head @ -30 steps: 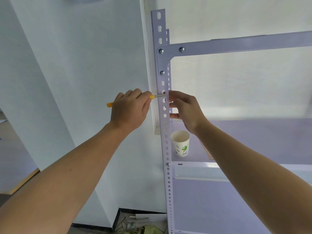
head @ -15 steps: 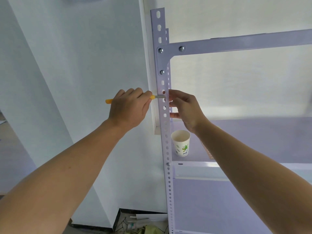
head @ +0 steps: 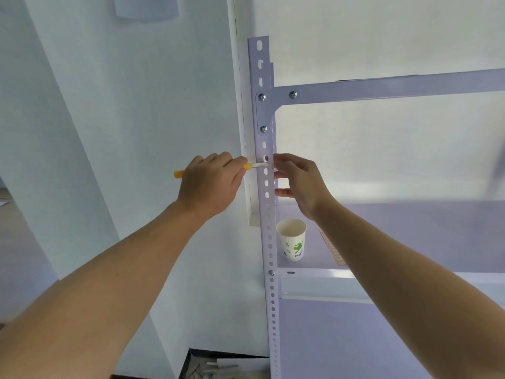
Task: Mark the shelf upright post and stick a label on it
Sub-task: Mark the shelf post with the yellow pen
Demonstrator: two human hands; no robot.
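The white perforated upright post (head: 270, 269) of a metal shelf runs from top to bottom in the middle. My left hand (head: 213, 184) grips a yellow-ended marker (head: 252, 166) held level, its pale tip touching the post's face. My right hand (head: 299, 181) is at the post's right edge at the same height, fingers curled round it and thumb below.
A paper cup (head: 292, 239) with a green print stands on the shelf board (head: 410, 236) just right of the post. A horizontal beam (head: 382, 87) is bolted above. A white wall corner lies left. Clutter sits on the floor (head: 218, 367) by the post's foot.
The camera tilted up a little, so the post top sits lower in view. Both hands stay at the same spot on the post, marker tip still against it.
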